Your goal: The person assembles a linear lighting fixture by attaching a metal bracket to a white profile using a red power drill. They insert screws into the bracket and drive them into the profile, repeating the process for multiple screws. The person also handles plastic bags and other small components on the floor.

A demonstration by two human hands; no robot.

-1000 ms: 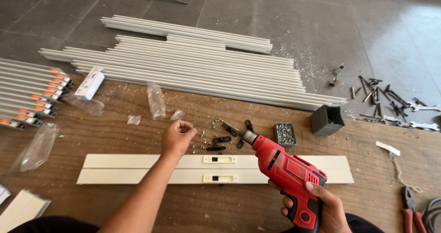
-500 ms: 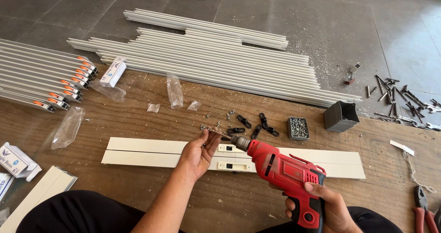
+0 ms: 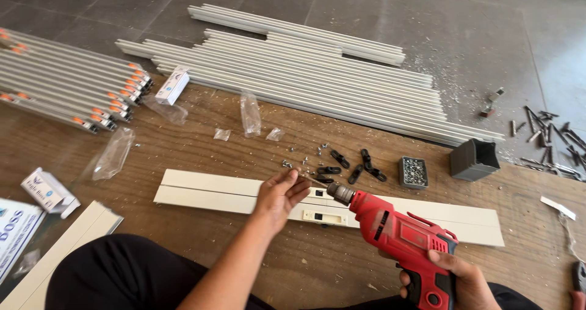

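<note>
Your right hand (image 3: 455, 279) grips the red drill (image 3: 397, 237); your left hand (image 3: 279, 197) pinches its bit (image 3: 311, 179) over the white rail (image 3: 232, 194) at 12 o'clock

Loose screws (image 3: 305, 159) beyond white panel (image 3: 201, 191)

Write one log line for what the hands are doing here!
left hand: fingertips at drill tip | right hand: grips red drill | drill over white panel | screws box beyond

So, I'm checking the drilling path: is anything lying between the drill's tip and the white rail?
Only the left hand: its fingers pinch something small at the bit of the red drill, just over the white rail. The loose screws and black clips lie behind the rail.
</note>
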